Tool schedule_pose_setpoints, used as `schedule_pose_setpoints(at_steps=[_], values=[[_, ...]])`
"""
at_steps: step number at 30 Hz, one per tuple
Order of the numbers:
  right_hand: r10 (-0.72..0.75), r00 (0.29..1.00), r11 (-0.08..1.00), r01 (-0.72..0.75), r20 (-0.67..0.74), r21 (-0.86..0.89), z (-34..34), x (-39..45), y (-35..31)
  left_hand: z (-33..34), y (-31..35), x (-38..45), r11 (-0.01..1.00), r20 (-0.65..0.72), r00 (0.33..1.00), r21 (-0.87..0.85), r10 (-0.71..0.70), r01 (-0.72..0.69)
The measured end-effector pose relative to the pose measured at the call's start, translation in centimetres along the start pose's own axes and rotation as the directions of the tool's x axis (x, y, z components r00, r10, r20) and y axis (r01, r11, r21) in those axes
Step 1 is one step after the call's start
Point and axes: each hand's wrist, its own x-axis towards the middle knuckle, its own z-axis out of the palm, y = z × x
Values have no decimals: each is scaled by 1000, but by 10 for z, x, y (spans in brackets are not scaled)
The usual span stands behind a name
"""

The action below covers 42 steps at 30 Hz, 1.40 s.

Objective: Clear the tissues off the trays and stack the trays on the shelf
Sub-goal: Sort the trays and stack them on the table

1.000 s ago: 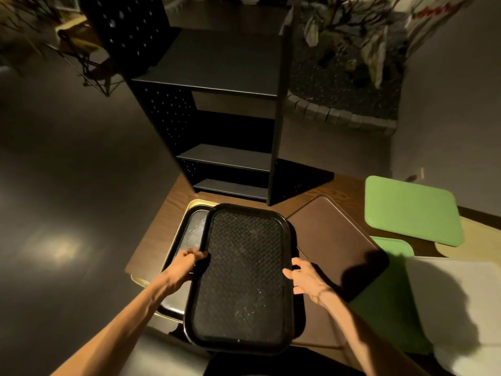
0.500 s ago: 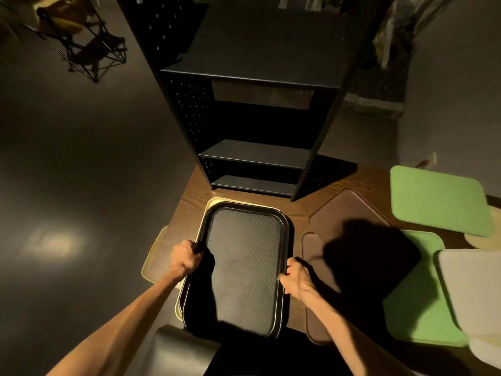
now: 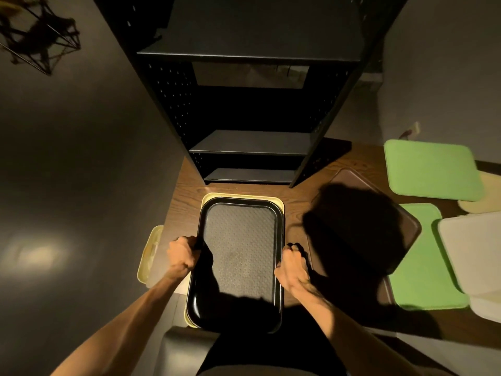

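On table near shelf, black tray now squared onto cream tray stack, left hand and right hand gripping its sides, ready to lift

Floor: dark, smooth grey floor, with 1 soft patch of reflected light at the left.
Table: brown wood-grain tabletop.
Far left: black wire-frame stand, blurred.
Wall: plain grey wall at the right.
Light: dim and warm, with hard shadows.
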Motion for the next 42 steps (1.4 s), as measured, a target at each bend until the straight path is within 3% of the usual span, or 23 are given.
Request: schedule_pose_setpoints(at_steps=[7,13,18,21,25,29,42], values=[[16,998,997,-12,59,-74,3,1,4,-1,-9,8,999,41,999,30,30,-32],[29,996,1000,-28,83,-14,-2,12,7,-7,0,3,996,58,997,65,59,-63],[17,999,997,-20,38,79,-23,17,17,-8,26,-14,954,-29,960,117,280,-275],[-15,1000,993,15,1,113,-39,19,26,-1,54,-17,939,39,940,59,338,-340],[-75,997,988,74,0,138,-60,24,47,15,93,-29,947,173,933,-120,316,-299],[-90,996,977,93,-24,193,-81,29,80,40,133,-56,933,209,918,-208,336,-294],[-46,995,951,70,-88,299,-134,48,236,144,229,-123,947,296,911,-228,289,-226]])
